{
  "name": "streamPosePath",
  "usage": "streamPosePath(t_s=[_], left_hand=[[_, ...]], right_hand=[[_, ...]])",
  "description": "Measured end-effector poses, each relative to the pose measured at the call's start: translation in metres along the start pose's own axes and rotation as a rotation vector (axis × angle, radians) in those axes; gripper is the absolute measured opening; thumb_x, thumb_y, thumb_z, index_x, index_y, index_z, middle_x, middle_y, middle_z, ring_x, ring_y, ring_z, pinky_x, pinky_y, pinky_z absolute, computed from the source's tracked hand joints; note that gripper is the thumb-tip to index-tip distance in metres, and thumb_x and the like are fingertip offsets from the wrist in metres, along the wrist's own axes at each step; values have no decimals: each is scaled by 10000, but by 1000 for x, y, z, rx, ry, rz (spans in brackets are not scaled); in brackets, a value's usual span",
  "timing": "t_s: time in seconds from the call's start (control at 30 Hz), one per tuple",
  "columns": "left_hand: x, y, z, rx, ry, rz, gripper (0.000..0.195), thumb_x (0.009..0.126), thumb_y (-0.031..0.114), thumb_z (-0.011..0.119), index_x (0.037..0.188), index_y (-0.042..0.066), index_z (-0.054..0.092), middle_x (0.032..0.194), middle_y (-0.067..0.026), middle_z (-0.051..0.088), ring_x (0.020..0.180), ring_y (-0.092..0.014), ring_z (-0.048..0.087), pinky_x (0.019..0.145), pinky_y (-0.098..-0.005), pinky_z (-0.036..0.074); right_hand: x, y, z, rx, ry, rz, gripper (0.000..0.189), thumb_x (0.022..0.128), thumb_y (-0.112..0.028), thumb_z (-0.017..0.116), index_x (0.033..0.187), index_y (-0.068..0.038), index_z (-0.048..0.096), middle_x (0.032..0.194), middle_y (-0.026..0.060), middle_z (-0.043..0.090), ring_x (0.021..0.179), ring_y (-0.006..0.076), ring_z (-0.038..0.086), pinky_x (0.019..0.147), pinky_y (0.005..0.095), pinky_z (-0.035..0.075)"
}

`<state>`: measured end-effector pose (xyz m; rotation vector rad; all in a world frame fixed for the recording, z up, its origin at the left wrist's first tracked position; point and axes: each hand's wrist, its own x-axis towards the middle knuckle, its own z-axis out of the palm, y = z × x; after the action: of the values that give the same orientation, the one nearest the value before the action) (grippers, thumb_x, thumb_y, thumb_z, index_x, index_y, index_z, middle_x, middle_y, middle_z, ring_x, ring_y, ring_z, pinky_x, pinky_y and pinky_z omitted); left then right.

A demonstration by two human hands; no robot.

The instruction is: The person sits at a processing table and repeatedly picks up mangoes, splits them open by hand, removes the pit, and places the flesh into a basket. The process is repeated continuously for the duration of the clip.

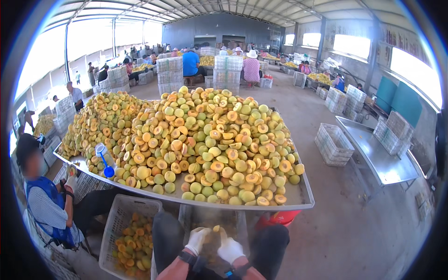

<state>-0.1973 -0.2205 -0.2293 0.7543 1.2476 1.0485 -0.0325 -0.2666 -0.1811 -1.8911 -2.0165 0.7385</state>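
Both my hands wear white gloves and are close together over a crate [241,227] between my knees. A small yellow piece of fruit [216,228] is at the fingertips of my right hand [230,247], which seems to pinch it. My left hand [197,239] is curled just beside that piece; blur hides whether it holds anything. In front of me, a metal-rimmed table [245,207] bears a large heap of halved and whole yellow peaches [210,140]. A clear plastic jar [100,149] and a blue long-handled scoop [109,171] lie against the heap on the left.
A white plastic crate [113,224] of peach halves [134,245] stands by my left knee. Red plastic [280,217] shows under the table's right end. On the left sits a co-worker [52,203] in a blue vest. To the right are a crate [334,144] and a steel table [381,154].
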Motion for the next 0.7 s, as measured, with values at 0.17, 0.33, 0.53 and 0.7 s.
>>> streamPosePath(t_s=[0.17, 0.33, 0.53, 0.7], left_hand=[[-6, -13, -7, 46, 6, -44, 257, 939, 231, 646, 1015, -4, 716, 920, -59, 717, 856, -133, 649, 786, -266, 493], [-6, -9, -8, 101, 34, -56, 280, 934, 248, 645, 1026, -6, 719, 927, -60, 719, 854, -146, 652, 780, -283, 492], [9, -31, -21, 19, 6, -58, 284, 982, 238, 599, 1053, -14, 707, 1011, -79, 730, 921, -152, 661, 842, -283, 497], [5, -36, -21, 244, -43, 43, 304, 1014, 230, 530, 1073, -21, 690, 1054, -93, 727, 964, -159, 664, 884, -298, 499]], right_hand=[[2, 0, -6, -7, -30, 63, 730, 848, -162, 523, 1541, -175, 295, 1038, 253, 680, 885, 446, 671, 801, 540, 526], [0, 11, 4, 26, -17, 59, 754, 849, -183, 517, 1558, -160, 263, 1028, 251, 678, 875, 433, 677, 776, 539, 530], [-5, 11, 11, 67, -113, 27, 716, 841, -184, 506, 1532, -120, 330, 1016, 251, 690, 874, 433, 677, 782, 539, 527], [-10, 10, 6, 87, -147, 13, 686, 835, -177, 494, 1508, -106, 379, 1006, 243, 700, 883, 433, 675, 788, 532, 527]])
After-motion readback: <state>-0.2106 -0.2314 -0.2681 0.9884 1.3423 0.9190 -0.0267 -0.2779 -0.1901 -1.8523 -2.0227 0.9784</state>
